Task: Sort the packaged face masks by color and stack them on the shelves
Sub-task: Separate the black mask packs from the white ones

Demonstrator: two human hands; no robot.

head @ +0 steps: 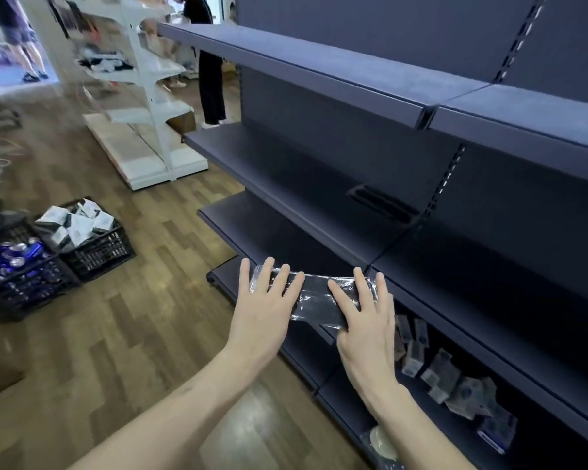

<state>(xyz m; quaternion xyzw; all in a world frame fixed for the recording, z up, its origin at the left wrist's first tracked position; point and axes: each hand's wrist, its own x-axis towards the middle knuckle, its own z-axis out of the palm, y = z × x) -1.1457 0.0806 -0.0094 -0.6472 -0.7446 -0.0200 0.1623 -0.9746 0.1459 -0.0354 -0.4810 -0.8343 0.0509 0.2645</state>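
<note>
Head view looks down over my bare forearms to a flat black face-mask pack (314,301) in crinkly clear plastic, lying on the front edge of a dark matte metal shelf (272,232). My left hand (263,308) rests on the pack's left end, fingers straight and spread, palm down. My right hand (367,320) lies flat on its right end, fingers straight and slightly fanned; neither hand curls round the pack, both simply press on it.

Below the pack and to its right, on a lower shelf, sit small grey-blue cartons (455,378), tumbled at angles, and a pale round object in plastic (382,442) near the bottom edge. Left of the pack, across the wood-grain plank floor (116,334), stand two black lattice plastic crates: the nearer one (21,286) holds blue drink cans, the one behind it (99,249) holds white and dark packets heaped loosely.

Above the pack, more dark shelves rise in tiers against a flat dark back panel with slotted uprights. Beyond the pack to the far left stands a white metal shelf unit (143,106), blurred, with a person's legs in dark trousers (211,86) past it.
</note>
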